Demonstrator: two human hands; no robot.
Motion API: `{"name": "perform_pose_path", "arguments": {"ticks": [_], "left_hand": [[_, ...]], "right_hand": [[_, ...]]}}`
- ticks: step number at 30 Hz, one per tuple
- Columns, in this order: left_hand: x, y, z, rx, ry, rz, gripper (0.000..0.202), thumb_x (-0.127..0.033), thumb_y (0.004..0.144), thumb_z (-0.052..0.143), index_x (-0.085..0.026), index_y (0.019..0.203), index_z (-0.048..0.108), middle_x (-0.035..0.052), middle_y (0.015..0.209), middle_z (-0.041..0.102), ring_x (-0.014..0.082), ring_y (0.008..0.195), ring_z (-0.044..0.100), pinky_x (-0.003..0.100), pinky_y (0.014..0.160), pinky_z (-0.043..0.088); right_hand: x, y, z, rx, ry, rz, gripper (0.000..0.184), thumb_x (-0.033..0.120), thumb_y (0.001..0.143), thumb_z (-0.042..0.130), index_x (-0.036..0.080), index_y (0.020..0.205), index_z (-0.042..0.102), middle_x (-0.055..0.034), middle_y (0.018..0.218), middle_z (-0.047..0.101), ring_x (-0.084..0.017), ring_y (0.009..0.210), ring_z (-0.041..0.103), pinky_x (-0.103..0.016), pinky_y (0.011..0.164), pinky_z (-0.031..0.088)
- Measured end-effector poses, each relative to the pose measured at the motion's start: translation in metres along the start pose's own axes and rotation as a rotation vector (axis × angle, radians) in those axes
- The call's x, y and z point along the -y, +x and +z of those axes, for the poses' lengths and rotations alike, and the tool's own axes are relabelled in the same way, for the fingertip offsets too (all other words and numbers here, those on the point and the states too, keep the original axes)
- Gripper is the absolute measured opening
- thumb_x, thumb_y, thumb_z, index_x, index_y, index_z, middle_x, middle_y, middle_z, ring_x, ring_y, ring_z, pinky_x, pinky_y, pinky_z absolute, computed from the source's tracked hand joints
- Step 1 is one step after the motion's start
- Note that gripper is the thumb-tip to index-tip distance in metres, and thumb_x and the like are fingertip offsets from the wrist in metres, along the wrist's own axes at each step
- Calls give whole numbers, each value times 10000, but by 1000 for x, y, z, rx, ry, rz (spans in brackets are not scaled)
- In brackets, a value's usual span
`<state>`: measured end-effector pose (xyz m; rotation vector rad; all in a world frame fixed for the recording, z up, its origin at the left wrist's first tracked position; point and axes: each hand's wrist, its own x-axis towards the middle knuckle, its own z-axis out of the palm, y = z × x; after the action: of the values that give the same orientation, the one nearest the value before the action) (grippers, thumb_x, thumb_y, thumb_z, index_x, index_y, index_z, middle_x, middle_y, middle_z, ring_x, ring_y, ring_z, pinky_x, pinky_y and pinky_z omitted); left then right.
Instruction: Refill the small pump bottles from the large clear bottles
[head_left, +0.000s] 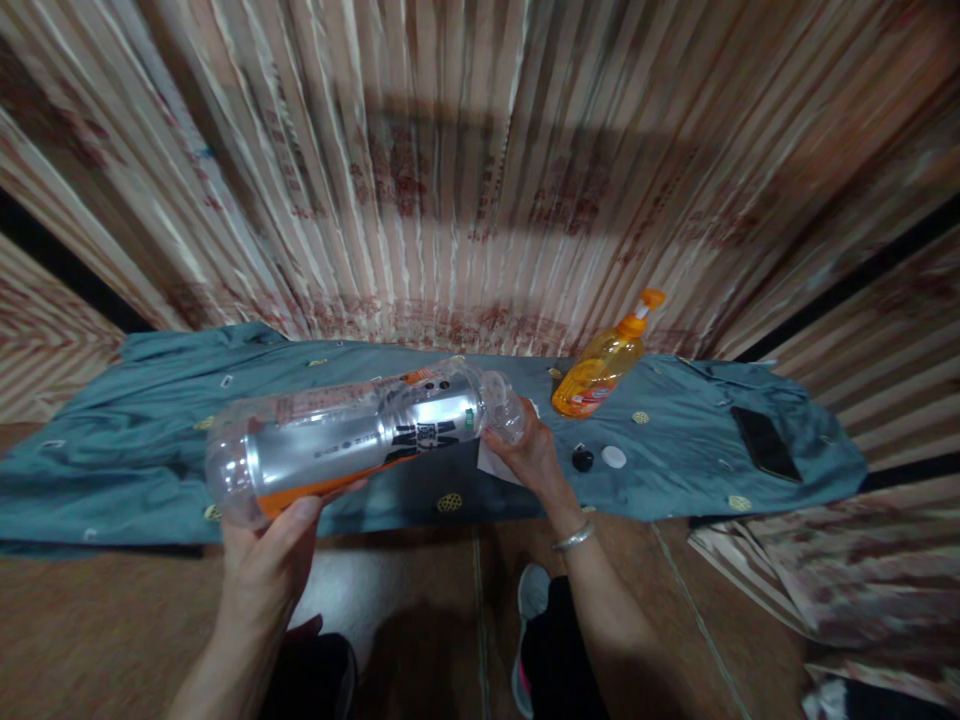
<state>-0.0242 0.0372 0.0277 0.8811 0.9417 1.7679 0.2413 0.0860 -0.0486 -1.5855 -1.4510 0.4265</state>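
My left hand (274,555) is wrapped round the lower part of a large clear plastic bottle (360,435) with a silver and orange label. The bottle is held nearly level above the cloth, its neck end to the right and slightly raised. My right hand (534,450), a silver bangle on its wrist, grips a small clear plastic container (508,408) against the large bottle's neck. Whether this container is a cup or a small bottle I cannot tell. Under the right hand lies a white sheet of paper (499,466), partly covered. No liquid is visible in the large bottle.
A teal patterned cloth (420,505) covers the narrow table. An orange pump bottle (600,370) stands behind my right hand. Near it lie a black cap (582,458) and a white cap (613,456). Farther right is a black phone (765,443). A pleated curtain (450,200) hangs behind.
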Motion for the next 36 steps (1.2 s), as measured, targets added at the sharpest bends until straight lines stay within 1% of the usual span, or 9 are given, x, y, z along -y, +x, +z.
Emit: {"name": "perform_pose_path", "arguments": {"ticks": [3, 5, 9, 13, 20, 23, 28, 34, 36], "left_hand": [[0, 0, -1, 0, -4, -4, 637, -309, 511, 907, -276, 1114, 703, 4, 936, 784, 222, 768, 746, 380, 636, 670], [0, 0, -1, 13, 0, -1, 626, -306, 519, 904, -274, 1112, 705, 3, 931, 785, 224, 772, 749, 379, 649, 671], [0, -1, -1, 16, 1, 18, 652, -296, 520, 903, -297, 1138, 693, 2, 968, 786, 219, 771, 751, 377, 650, 671], [-1, -1, 0, 5, 5, 19, 642, -297, 511, 907, -296, 1119, 702, 4, 1027, 778, 213, 772, 748, 372, 629, 671], [-2, -1, -1, 10, 9, 3, 642, -308, 504, 911, -278, 1112, 706, -20, 917, 778, 205, 756, 737, 349, 629, 667], [-3, -2, -1, 22, 14, 20, 642, -305, 539, 894, -271, 1147, 693, -4, 908, 780, 207, 764, 735, 347, 654, 662], [-2, -1, -3, 27, 21, 15, 677, -293, 549, 886, -276, 1192, 674, 34, 988, 782, 223, 778, 739, 366, 659, 659], [-2, -1, -3, 3, 22, 26, 636, -289, 521, 900, -287, 1124, 701, 12, 962, 780, 218, 778, 737, 363, 642, 663], [-2, -1, -2, -6, 17, 21, 612, -283, 511, 903, -277, 1093, 713, -4, 892, 777, 206, 749, 732, 354, 634, 664]], "right_hand": [[0, 0, 0, 2, 4, -3, 623, 421, 723, 729, 181, 1270, 551, -98, 1117, 730, -266, 991, 712, -419, 877, 577], [1, 0, 0, 1, 0, -7, 618, 419, 726, 725, 182, 1271, 553, -97, 1114, 730, -262, 992, 712, -413, 877, 578], [1, 0, 0, -3, -9, -3, 610, 416, 723, 721, 185, 1263, 560, -93, 1103, 733, -265, 981, 714, -425, 869, 581], [2, -1, 0, 7, -6, 10, 601, 409, 716, 726, 201, 1255, 562, -84, 1092, 736, -261, 957, 717, -422, 855, 584], [1, -1, 0, 6, -32, 5, 606, 411, 721, 725, 197, 1262, 553, -84, 1101, 731, -262, 991, 711, -420, 875, 574], [2, -1, 0, 7, -28, 0, 611, 409, 721, 729, 184, 1263, 556, -93, 1104, 728, -270, 995, 711, -409, 876, 570], [2, -1, 0, 19, -16, 2, 601, 413, 729, 725, 197, 1264, 558, -79, 1087, 729, -272, 979, 715, -411, 864, 573], [3, -1, 0, 9, -20, -1, 602, 405, 726, 731, 194, 1262, 559, -83, 1110, 724, -267, 1008, 709, -398, 886, 564], [4, -1, 0, 14, -30, 8, 597, 401, 729, 727, 198, 1264, 557, -82, 1110, 726, -264, 1001, 709, -404, 882, 567]]}}
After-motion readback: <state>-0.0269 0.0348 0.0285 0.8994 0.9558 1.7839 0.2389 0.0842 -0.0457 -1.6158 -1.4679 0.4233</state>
